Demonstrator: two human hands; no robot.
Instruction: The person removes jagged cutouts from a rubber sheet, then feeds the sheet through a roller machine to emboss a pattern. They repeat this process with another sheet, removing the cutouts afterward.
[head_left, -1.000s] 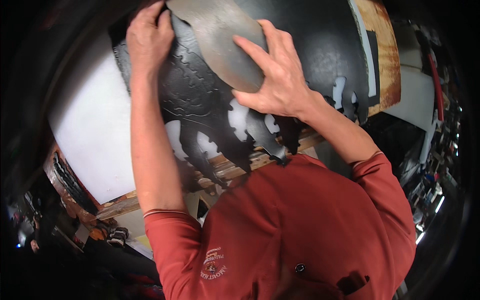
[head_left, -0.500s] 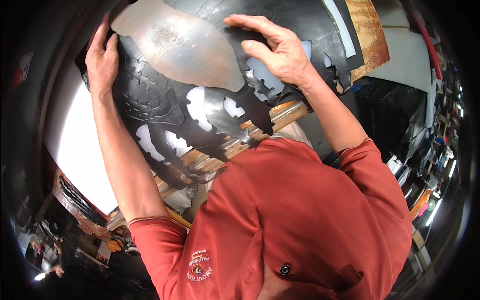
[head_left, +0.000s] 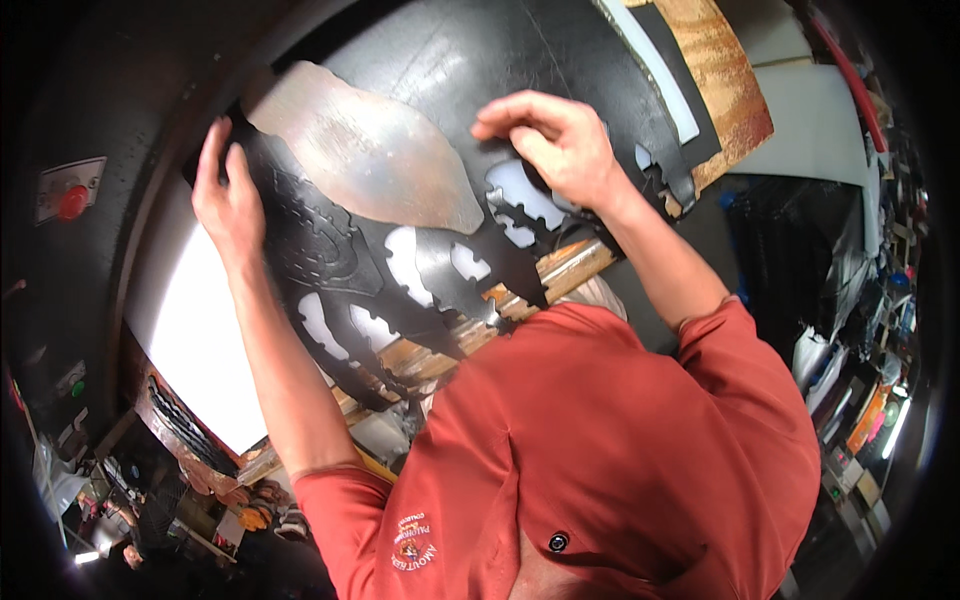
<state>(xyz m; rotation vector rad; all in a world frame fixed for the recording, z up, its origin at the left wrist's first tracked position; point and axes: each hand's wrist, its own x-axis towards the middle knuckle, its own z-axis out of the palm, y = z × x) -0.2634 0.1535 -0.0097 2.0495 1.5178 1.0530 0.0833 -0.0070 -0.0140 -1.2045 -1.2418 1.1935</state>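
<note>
A black rubber sheet [head_left: 490, 60] with jagged-edged cut-outs lies in front of me on a pale board. On it rests a flat metal plate [head_left: 375, 150], shaped like a shoe sole and dull silver. My left hand [head_left: 228, 205] is at the sheet's left edge, beside the plate, fingers extended and thumb apart; whether it touches the sheet I cannot tell. Over the sheet, right of the plate, my right hand [head_left: 565, 150] hovers or lightly rests with bent fingers and thumb apart, nothing visible in it. Beside the plate, a sole outline with raised tread [head_left: 315, 235] shows in the rubber.
A dark machine panel with a red button [head_left: 73, 202] stands at the left. A wooden board [head_left: 720, 80] and a white strip [head_left: 655, 75] lie at the far right of the sheet. Black plastic bags [head_left: 790, 250] sit to the right. A wooden rail [head_left: 575, 262] runs along the near edge.
The view has shifted, bringing the red button and more of the panel into sight. Both hands have drawn slightly toward me relative to the sheet, and the right fingers are more bent.
</note>
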